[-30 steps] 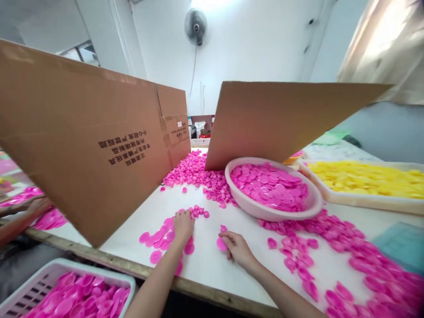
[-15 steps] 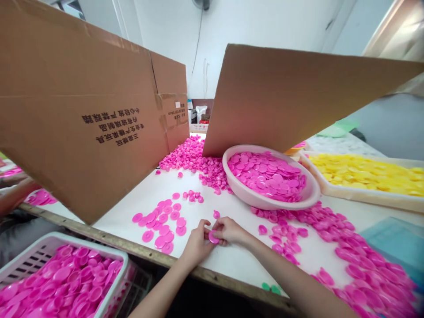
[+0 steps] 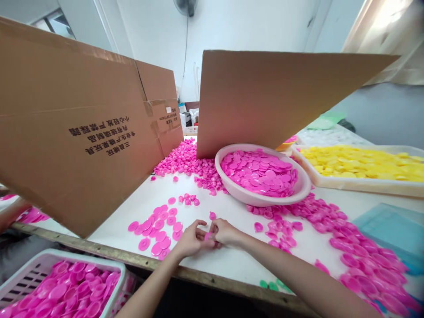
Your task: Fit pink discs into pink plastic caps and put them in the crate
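Note:
My left hand (image 3: 190, 240) and my right hand (image 3: 227, 232) meet over the white table (image 3: 212, 260) near its front edge. Both pinch one small pink plastic piece (image 3: 208, 236) between their fingertips. Just left of my left hand lies a cluster of flat pink discs (image 3: 157, 227). A single small pink cap (image 3: 212, 215) sits right behind my hands. Several more small caps (image 3: 188, 201) lie a bit further back.
A white bowl (image 3: 265, 201) of pink discs stands behind my hands, with pink parts (image 3: 331, 238) spread to the right. Cardboard sheets (image 3: 82, 128) (image 3: 271, 97) stand left and back. A yellow-filled tray (image 3: 361, 185) sits right; a basket (image 3: 66, 287) of pink parts hangs low left. Another person's arm (image 3: 11, 212) shows at far left.
A second ago my left hand lay on the discs and my right held a pink piece apart. They came together on one piece and have stayed joined since.

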A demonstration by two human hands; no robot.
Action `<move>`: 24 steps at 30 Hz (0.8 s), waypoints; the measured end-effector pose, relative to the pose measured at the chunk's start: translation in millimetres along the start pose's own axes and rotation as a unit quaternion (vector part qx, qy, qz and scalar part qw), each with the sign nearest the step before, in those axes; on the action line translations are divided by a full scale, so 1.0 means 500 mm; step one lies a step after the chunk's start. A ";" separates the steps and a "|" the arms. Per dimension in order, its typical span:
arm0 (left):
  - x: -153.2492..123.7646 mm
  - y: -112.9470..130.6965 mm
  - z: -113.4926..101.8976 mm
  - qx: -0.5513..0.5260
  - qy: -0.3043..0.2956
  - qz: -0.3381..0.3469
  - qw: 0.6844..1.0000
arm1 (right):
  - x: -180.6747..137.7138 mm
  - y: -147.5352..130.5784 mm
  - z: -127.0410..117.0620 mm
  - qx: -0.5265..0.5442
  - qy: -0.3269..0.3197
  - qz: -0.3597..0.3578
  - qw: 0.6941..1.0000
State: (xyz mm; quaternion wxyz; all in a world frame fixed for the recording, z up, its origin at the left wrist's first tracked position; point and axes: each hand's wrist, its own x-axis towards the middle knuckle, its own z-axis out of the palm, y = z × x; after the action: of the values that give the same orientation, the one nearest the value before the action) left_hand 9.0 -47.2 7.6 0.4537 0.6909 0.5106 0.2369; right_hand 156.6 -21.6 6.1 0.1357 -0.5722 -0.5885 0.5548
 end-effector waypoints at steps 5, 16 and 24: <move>0.044 0.025 0.030 0.257 0.234 -0.043 0.937 | -0.002 0.001 -0.008 0.009 -0.064 0.028 0.997; 0.050 0.005 0.057 0.385 0.226 -0.054 0.893 | 0.004 0.011 -0.014 0.071 -0.083 0.060 0.992; -0.044 0.047 -0.084 0.372 0.162 -0.093 0.909 | 0.016 -0.048 0.026 -0.020 -0.099 -0.095 0.990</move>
State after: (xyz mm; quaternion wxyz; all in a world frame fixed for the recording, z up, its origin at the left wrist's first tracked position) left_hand -20.9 -52.7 51.0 0.0946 0.7116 0.6897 0.0950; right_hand 131.2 -14.8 17.1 0.1170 -0.4585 -0.6615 0.5819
